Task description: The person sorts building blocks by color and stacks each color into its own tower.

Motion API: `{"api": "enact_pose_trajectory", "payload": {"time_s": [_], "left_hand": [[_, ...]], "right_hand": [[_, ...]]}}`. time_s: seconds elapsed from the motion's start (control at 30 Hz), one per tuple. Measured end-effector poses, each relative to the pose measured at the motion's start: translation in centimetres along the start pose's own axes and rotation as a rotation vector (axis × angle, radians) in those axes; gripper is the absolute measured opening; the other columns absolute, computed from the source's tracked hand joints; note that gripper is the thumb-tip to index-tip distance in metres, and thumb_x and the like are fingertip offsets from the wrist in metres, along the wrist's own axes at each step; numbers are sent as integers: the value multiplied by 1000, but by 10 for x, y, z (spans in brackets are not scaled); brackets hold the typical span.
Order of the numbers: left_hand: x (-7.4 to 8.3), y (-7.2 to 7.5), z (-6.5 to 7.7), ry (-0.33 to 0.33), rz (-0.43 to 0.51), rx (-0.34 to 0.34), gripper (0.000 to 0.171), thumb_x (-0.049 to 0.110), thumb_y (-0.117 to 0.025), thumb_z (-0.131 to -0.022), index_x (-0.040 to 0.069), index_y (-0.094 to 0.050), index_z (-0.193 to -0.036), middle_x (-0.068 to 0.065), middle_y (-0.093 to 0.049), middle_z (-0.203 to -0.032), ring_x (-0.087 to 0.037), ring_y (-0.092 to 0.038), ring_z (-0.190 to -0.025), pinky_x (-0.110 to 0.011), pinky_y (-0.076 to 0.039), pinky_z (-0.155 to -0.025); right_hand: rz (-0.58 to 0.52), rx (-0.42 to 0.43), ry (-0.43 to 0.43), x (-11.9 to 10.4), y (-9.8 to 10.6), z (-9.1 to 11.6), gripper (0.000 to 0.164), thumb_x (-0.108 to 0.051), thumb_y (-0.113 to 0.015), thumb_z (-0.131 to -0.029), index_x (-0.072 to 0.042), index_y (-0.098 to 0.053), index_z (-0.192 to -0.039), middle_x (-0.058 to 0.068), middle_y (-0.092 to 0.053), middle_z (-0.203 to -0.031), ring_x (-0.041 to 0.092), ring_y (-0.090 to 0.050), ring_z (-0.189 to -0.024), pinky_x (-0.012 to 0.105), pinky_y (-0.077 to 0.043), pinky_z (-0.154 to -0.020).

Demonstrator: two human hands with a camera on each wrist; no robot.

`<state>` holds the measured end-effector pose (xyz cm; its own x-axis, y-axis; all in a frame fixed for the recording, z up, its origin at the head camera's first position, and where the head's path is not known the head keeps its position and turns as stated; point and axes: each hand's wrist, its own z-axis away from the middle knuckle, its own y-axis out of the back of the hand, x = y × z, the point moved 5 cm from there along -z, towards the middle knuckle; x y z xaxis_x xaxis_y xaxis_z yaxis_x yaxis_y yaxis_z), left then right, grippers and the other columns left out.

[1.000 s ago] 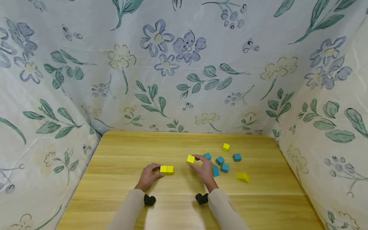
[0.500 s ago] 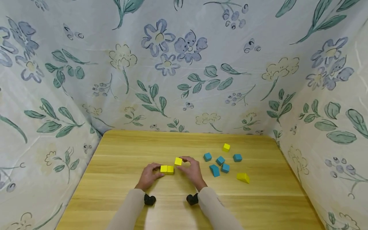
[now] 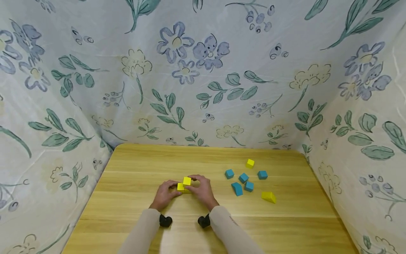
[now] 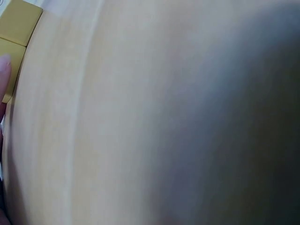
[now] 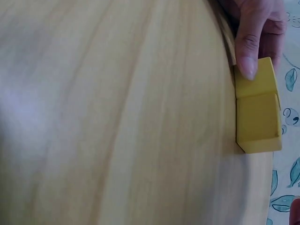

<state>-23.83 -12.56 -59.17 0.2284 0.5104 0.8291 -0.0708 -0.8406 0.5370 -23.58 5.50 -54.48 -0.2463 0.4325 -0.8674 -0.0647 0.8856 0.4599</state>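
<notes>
Two yellow cubes sit side by side on the wooden table. My left hand grips the left yellow cube between thumb and fingers. The right yellow cube touches it and is mostly hidden in the head view. Just over that right cube, my right hand pinches a third yellow cube; whether it touches the one below cannot be told. In the left wrist view, the left thumb lies against a yellow cube at the left edge. A right fingertip shows at the right wrist view's lower right edge.
Right of the hands lie several blue cubes, a blue curved-looking block, a yellow wedge-like block and another yellow cube. Floral cloth encloses the table at the back and sides.
My right hand has moved left with its yellow cube, from near the blue blocks to over the right cube of the pair. My left hand keeps its grip in place.
</notes>
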Motion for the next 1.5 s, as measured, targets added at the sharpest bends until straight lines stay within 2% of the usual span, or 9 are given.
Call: {"api": "enact_pose_trajectory", "payload": {"time_s": [0.17,0.4,0.63,0.87,1.03,1.27,1.5], "left_hand": [[1,1,0,-6,2,4,35,21,-80,-78,6,-71,-109,-5,-68,-106,-26,-58,-100,-50,-43,-90],[0,0,0,-3,-12,-5,38,24,-81,-76,6,-71,-109,-4,-68,-105,-26,-58,-100,-50,-43,-90],[2,1,0,32,7,-6,34,23,-81,-77,10,-72,-107,-1,-68,-105,-25,-58,-101,-49,-44,-91],[1,1,0,35,8,-6,34,26,-82,-77,10,-73,-106,-2,-69,-105,-25,-58,-101,-48,-43,-91],[-2,-1,-2,16,-7,0,35,30,-81,-77,10,-73,-104,-2,-69,-105,-24,-58,-99,-47,-44,-89],[-2,0,-2,-4,-11,11,36,30,-82,-77,9,-73,-104,-3,-69,-105,-25,-59,-99,-47,-44,-89],[0,0,-1,-11,-20,17,35,28,-81,-77,9,-72,-104,-4,-69,-106,-27,-59,-100,-48,-44,-90]], "right_hand": [[15,-29,24,1,-10,-1,34,-18,-80,-79,-9,-71,-111,6,-68,-107,26,-58,-101,50,-42,-93],[29,-76,-26,5,-20,-2,34,-20,-81,-78,-13,-72,-111,2,-68,-109,24,-57,-106,50,-30,-99],[-1,-99,-61,6,-24,-3,33,-19,-79,-81,-14,-71,-113,4,-65,-113,26,-54,-110,50,-35,-99],[41,-121,-60,9,-26,-6,36,-21,-80,-79,-14,-70,-112,3,-67,-111,25,-57,-110,53,-26,-104],[79,-133,-50,10,-27,-8,37,-21,-81,-79,-12,-70,-113,4,-67,-112,25,-58,-111,49,-33,-103],[83,-127,-40,10,-29,-9,38,-20,-82,-77,-11,-70,-112,4,-68,-111,25,-59,-110,52,-28,-104],[70,-98,-35,12,-32,-8,37,-20,-82,-77,-11,-71,-111,3,-69,-109,23,-59,-108,48,-37,-100]]}}
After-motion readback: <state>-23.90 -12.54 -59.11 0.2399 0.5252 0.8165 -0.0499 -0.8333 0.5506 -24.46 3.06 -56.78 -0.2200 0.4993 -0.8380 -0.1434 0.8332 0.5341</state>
